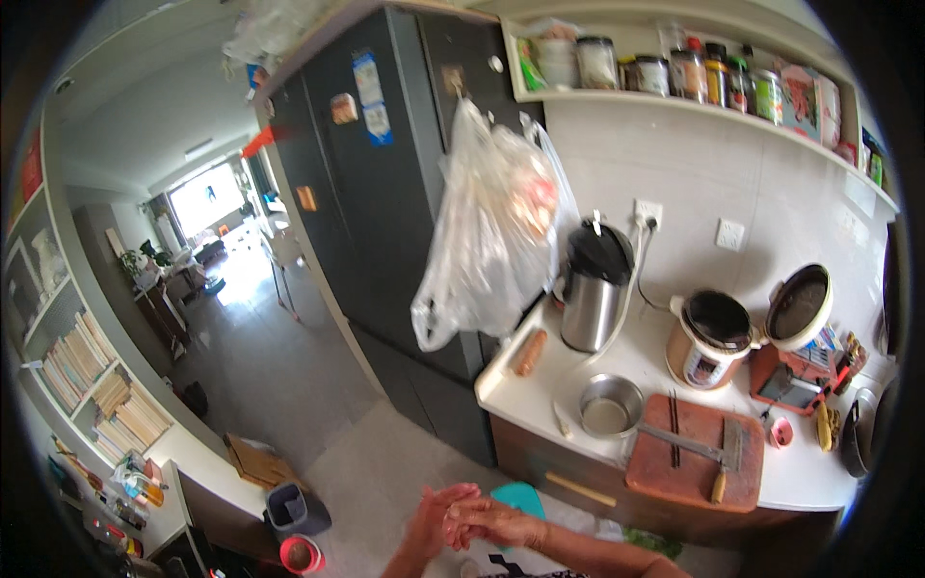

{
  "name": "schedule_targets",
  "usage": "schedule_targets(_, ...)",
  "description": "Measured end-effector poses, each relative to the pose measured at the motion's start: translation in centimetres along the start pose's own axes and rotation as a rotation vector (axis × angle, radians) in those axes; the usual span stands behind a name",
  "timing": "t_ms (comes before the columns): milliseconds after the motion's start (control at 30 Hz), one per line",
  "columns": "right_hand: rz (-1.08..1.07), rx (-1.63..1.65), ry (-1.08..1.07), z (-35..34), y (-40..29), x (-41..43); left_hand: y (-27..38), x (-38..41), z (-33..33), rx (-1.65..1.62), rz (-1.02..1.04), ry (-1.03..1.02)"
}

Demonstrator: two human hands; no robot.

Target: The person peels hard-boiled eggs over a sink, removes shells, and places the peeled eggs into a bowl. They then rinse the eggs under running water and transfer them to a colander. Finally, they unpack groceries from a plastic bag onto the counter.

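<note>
My left hand (437,509) and my right hand (498,522) touch each other at the bottom centre, above the floor, with no object visible between them. The fingers overlap, so part of the left palm is hidden. Beneath them shows a teal basin (519,498). On the counter to the right lies a reddish cutting board (650,462), bearing a cleaver (732,444) with a wooden handle and a pair of dark chopsticks (673,426). Beside the board stands a steel pot (611,408). A packaged sausage (532,352) rests near the counter's left corner.
A plastic bag (491,238) hangs on the dark refrigerator (361,217). An electric kettle (592,303) and an open pressure cooker (704,354) stand along the wall. The counter's edge (549,441) is at right; a grey bin (296,509) and a red bucket (300,555) stand lower left.
</note>
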State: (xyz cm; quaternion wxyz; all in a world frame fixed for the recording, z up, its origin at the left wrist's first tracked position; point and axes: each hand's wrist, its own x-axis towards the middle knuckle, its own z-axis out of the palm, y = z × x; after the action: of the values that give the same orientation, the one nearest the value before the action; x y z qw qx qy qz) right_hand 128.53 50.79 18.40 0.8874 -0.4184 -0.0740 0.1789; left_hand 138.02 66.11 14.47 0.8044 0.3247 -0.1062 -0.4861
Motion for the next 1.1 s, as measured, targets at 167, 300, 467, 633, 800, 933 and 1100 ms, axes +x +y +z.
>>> schedule_targets(167, -0.245, 0.409, 0.13, -1.2, 1.5, 7.9, 4.6, 2.9, 1.4, 0.085, 0.207, 0.077)
schedule_targets(300, -0.4, 0.215, 0.458, 0.0, 1.2, 11.4, 8.0, 3.8, -1.1, 0.222, 0.258, 0.172)
schedule_targets(467, -0.428, 0.112, 0.689, -4.7, -1.2, 11.1, 14.7, 1.7, 4.6, 0.37, 0.389, -0.238)
schedule_targets(633, -0.147, -0.007, 0.29, 3.3, -6.8, 11.7, 7.3, 9.6, -11.6, -0.087, -0.298, -0.575)
schedule_targets(800, -0.436, -0.311, 0.267, 6.0, -8.6, 9.7, 8.3, 10.8, -11.1, 0.362, -0.018, -0.178)
schedule_targets(933, -0.715, -1.565, 0.552, -0.9, -4.3, 11.6, 12.1, 8.3, 4.0, 0.268, 0.229, -0.15)
schedule_targets(1100, -0.861, -1.908, 0.295, -1.5, -6.7, 8.8, 13.7, 6.2, 9.1, -0.065, 0.011, -0.149)
